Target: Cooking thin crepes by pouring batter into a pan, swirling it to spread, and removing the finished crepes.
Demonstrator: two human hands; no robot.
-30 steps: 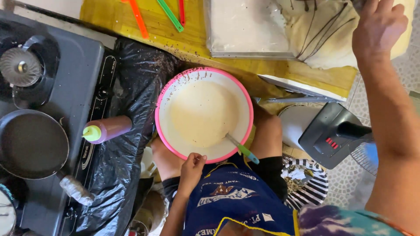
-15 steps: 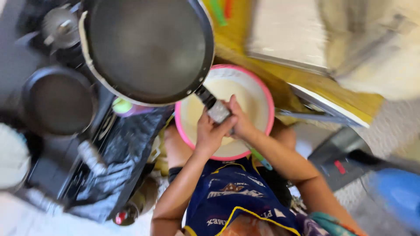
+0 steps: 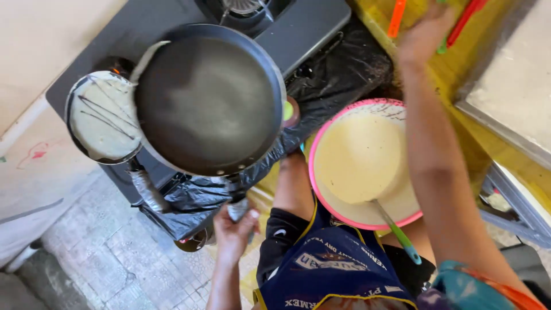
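My left hand (image 3: 232, 232) sits low in the frame, a little left of centre, fingers wrapped tight round the foil-wrapped handle of the large dark frying pan (image 3: 209, 97), which I hold up over the black stove (image 3: 304, 28). The pan fills the upper middle of the frame. Its long axis runs from the grip at lower centre up and slightly leftward, so the handle points down toward me and the round body points away to the upper left. It partly covers a smaller pan (image 3: 103, 117) at the left, which sits on the stove with pale batter and dark drizzled lines in it.

My right hand (image 3: 427, 28) reaches to the upper right over the yellow bench (image 3: 459, 109); motion blur keeps me from telling whether it is spread or closed on anything. The pink-rimmed bowl of batter (image 3: 361, 163) lies at centre right, a green-handled ladle (image 3: 396, 229) resting in it.

To do this well I judge the pan should stay level, wrist firm, kept from knocking the small pan beneath
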